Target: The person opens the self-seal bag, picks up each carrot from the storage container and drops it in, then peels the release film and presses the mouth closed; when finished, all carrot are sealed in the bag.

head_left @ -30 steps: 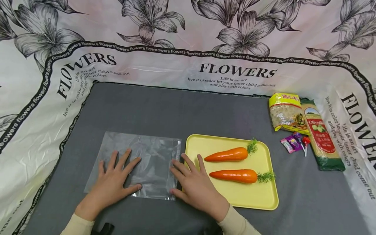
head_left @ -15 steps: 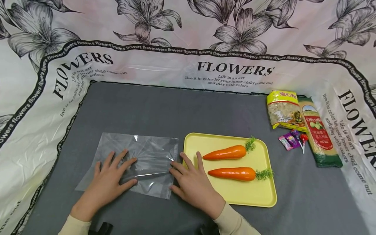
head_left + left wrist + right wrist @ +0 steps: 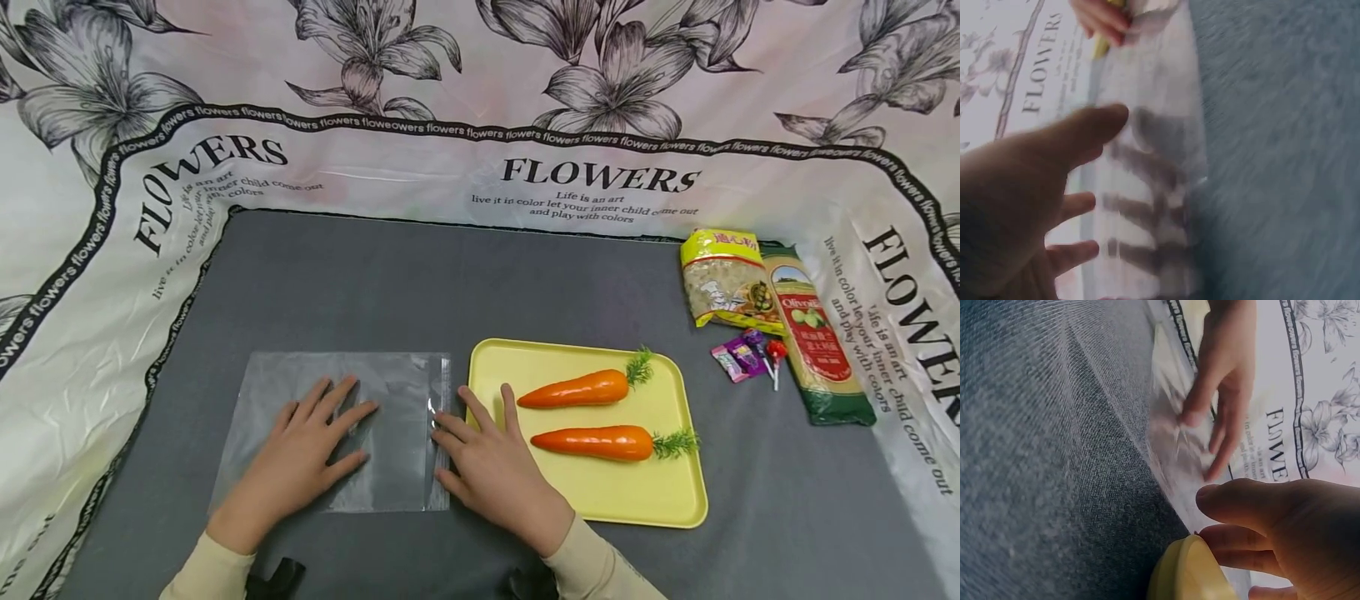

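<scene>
A clear plastic bag [image 3: 405, 433] lies flat on the grey cloth, its sealed strip along the right edge. Over its left half my left hand [image 3: 300, 458] is spread with fingers extended; in the left wrist view its fingers [image 3: 1072, 256] appear just above their reflections in the film. My right hand [image 3: 502, 479], also spread, has its fingertips at the bag's right edge, and part of it covers the left side of a yellow tray [image 3: 600, 500]. Two orange carrots with green tops, the upper carrot [image 3: 577, 390] and the lower carrot [image 3: 596, 443], lie on that tray.
At the back right lie a yellow-topped food packet [image 3: 723, 283] and a green and red packet [image 3: 817, 342]. Purple-wrapped sweets [image 3: 738, 358] and a red lollipop [image 3: 776, 354] sit in front of them. A floral sheet [image 3: 420, 158] borders the grey cloth.
My left hand has slid to the right across the bag. The bag shifted left and creased, and now lies flatter and straighter. My right hand stays nearly in place.
</scene>
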A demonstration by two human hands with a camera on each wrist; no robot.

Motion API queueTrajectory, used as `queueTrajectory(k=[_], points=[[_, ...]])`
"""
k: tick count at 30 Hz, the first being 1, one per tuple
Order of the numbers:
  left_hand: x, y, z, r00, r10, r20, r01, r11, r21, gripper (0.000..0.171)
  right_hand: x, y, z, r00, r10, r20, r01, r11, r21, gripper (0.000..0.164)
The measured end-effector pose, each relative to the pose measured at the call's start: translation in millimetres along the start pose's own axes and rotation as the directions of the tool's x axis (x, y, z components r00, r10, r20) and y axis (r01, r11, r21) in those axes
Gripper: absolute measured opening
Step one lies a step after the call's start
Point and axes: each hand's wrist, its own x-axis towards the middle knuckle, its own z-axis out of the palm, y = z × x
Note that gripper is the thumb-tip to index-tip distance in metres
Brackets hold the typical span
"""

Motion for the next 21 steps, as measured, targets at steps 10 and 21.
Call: queueTrajectory(k=[10,21], points=[[5.6,-2.2,1.3,0.99,0.014,-0.144,-0.023,0.998,-0.064,0.03,-0.9,-0.3,-1.8,1.0,0.021,0.022,-0.021,1.0,-0.006,0.042],[0.9,-2.4,-4.0,0.95,-0.061,-0.305,-0.02,0.966,-0.257,0.025,-3.8,3.0,-6.1,1.0,0.013,0.028,-0.015,0.997,0.07,0.043]])
